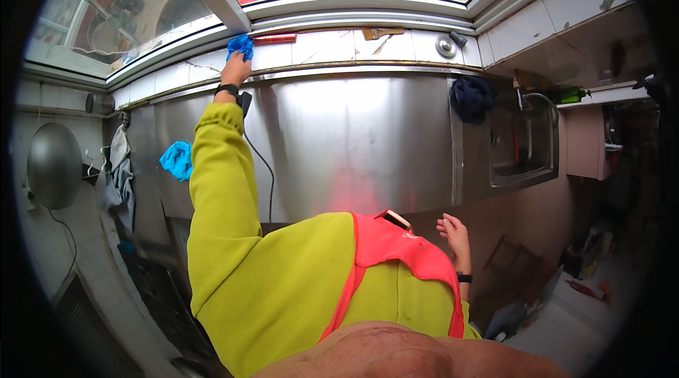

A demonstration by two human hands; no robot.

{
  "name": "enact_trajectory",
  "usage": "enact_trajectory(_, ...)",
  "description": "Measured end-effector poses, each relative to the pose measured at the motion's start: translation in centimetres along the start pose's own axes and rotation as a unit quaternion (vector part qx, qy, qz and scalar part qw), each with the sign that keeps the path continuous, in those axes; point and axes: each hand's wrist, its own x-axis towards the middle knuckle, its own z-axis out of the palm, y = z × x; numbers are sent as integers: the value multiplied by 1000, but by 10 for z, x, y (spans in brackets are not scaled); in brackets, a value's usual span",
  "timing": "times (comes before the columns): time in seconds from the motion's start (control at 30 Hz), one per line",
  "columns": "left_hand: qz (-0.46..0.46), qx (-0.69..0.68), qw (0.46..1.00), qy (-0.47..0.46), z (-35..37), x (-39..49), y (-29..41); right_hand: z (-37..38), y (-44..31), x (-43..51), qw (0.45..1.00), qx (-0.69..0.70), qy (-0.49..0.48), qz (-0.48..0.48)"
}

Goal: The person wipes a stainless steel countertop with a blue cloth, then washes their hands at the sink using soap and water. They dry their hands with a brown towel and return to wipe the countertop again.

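Note:
Stretched far forward, my left hand (236, 67) presses a crumpled blue cloth (240, 47) onto the white tiled ledge below the window. A red tube-like object (275, 38) lies just right of that cloth. My right hand (454, 232) hangs near the front edge of the steel counter (350, 139), its fingers loosely bent and holding nothing. A lighter blue cloth (176, 161) lies on the counter left of my left sleeve. Further right along the ledge are a flat brush (383, 33) and a round metal sink strainer (445, 46).
A dark cloth (471, 99) lies at the counter's right, beside the steel sink (522, 152) with its faucet. A green bottle (571, 95) stands beyond the sink. The window frame (360, 12) borders the ledge. A dark cable (272, 182) runs down from my left wrist.

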Motion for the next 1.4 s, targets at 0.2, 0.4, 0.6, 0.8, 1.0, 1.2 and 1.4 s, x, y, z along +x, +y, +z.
enact_trajectory(0.2,-5,-661,750,-19,-31,-79,-10,23,-26,16,997,3,-44,-55)
enact_trajectory(0.4,21,-875,433,-217,-56,-209,85,83,-113,41,957,-27,-151,-247)
enact_trajectory(0.6,50,-837,475,-266,-65,-335,191,141,-183,3,882,-66,-267,-382)
enact_trajectory(0.8,72,-747,603,-271,-68,-408,227,145,-159,-33,847,-8,-415,-332)
enact_trajectory(1.0,43,-733,614,-288,-57,-463,253,102,-109,-48,870,118,-405,-255)
enact_trajectory(1.2,-30,-687,681,-251,-41,-511,265,69,-68,-53,865,172,-426,-204)
enact_trajectory(1.4,-72,-603,763,-220,-45,-540,265,63,-41,-58,894,102,-370,-233)
